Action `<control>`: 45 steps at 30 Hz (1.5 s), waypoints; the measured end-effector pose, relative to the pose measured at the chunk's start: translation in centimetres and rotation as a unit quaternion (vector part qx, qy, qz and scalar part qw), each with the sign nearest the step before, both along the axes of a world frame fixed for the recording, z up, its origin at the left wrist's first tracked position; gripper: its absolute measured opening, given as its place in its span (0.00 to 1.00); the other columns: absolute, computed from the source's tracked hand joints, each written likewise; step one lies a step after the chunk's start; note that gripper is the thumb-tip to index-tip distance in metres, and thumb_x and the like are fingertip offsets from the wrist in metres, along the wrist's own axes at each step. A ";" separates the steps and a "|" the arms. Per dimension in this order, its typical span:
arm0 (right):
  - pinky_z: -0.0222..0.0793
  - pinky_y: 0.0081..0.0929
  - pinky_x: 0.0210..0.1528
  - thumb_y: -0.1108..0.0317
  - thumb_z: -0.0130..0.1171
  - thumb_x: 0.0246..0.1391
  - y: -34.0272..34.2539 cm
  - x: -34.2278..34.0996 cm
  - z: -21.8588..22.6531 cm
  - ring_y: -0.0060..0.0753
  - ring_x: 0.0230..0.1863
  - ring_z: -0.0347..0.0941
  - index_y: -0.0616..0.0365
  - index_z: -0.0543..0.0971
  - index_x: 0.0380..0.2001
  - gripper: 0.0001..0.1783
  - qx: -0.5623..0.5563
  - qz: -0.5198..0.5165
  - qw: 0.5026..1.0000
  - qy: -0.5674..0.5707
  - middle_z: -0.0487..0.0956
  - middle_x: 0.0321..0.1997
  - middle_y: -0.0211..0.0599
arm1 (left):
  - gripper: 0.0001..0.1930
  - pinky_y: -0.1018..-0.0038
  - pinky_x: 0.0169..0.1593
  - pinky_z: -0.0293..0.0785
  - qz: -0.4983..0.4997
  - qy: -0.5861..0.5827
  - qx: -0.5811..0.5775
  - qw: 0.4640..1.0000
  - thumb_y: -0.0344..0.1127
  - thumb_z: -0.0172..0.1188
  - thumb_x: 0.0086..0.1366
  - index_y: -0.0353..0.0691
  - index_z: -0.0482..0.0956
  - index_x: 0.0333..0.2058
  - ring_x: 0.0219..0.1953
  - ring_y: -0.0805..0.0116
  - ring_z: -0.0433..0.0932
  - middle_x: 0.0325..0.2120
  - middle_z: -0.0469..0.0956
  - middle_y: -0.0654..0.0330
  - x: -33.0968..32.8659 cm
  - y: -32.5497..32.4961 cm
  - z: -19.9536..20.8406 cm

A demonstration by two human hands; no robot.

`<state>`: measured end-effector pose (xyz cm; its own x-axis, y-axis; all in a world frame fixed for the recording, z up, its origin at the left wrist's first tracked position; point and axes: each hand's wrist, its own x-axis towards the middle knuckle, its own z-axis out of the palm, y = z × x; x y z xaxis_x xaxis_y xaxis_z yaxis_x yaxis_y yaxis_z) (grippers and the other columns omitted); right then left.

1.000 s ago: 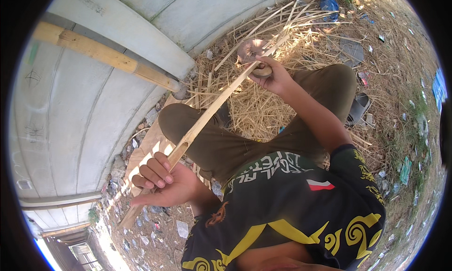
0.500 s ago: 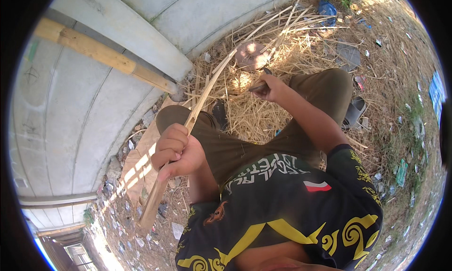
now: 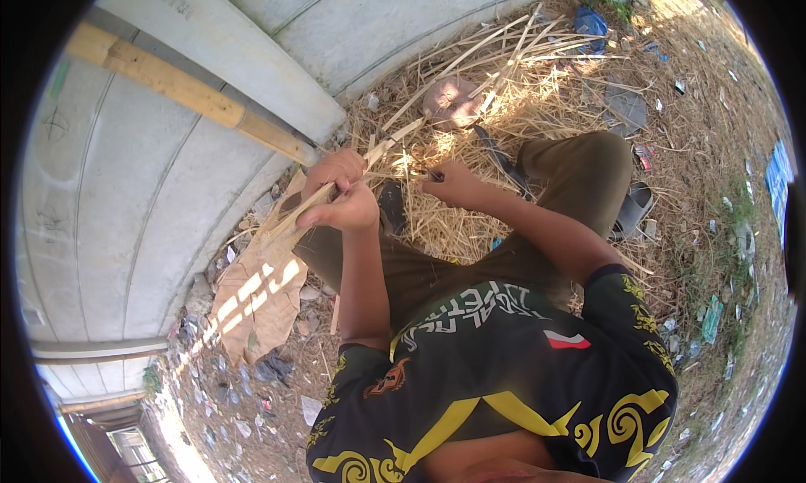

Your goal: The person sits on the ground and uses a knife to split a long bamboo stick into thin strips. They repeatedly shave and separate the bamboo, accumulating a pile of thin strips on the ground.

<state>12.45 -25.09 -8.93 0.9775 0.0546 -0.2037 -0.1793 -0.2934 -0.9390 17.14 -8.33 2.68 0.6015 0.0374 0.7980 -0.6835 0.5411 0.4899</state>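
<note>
1. I see the left hand (image 3: 342, 196) just left of the centre of the frame, its fingers wrapped firmly around a pale strip (image 3: 393, 141) of split wood or bamboo.
2. That strip slants through the grip: one end points toward the upper middle of the frame, the other runs down to the left.
3. The right hand (image 3: 451, 186) is near the centre, apart from the left one, its fingers curled in; I can't tell whether they close on anything.
4. Just above the right forearm there's a dark, narrow, curved tool (image 3: 499, 154), slanting down toward the bent knee. From here I can't make out what supports it.
5. A roundish, reddish-brown block (image 3: 452, 103) sits in the upper middle, with loose strips (image 3: 512, 50) heaped beyond and beside it.
6. Straw-coloured shavings (image 3: 457, 227) cover the ground between the person's legs.
7. A flattened brown sheet (image 3: 262, 308) lies left of the legs, barred with sunlight.
8. A bamboo pole (image 3: 180, 92) crosses the upper left, in front of a pale panelled wall (image 3: 138, 197).
9. A dark sandal (image 3: 633, 212) lies right of the knee.
</note>
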 end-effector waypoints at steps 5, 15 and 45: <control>0.74 0.42 0.34 0.53 0.63 0.48 -0.7 -0.1 -0.5 0.47 0.24 0.77 0.67 0.80 0.29 0.22 -0.139 -0.012 0.990 -0.034 0.78 0.21 0.52 | 0.44 0.74 0.15 0.52 -0.128 -0.098 0.051 0.986 0.80 0.41 0.58 0.36 0.64 0.16 0.10 0.71 0.57 0.10 0.60 0.63 -1.1 2.0 2.0; 0.71 0.43 0.31 0.57 0.62 0.51 -0.4 -0.4 1.9 0.47 0.22 0.77 0.65 0.79 0.21 0.19 -0.126 0.084 0.984 -0.096 0.76 0.18 0.49 | 0.46 0.71 0.13 0.62 -0.228 -0.172 0.064 0.956 0.84 0.36 0.56 0.38 0.65 0.16 0.06 0.70 0.58 0.06 0.61 0.62 -1.0 5.0 7.5; 0.74 0.44 0.32 0.57 0.59 0.51 2.6 -2.1 0.1 0.51 0.25 0.78 0.66 0.80 0.25 0.18 -0.184 0.022 0.971 -0.152 0.79 0.21 0.50 | 0.40 0.73 0.15 0.69 0.006 -0.088 -0.036 0.995 0.73 0.30 0.69 0.39 0.71 0.25 0.10 0.68 0.63 0.11 0.65 0.61 -6.5 7.4 9.2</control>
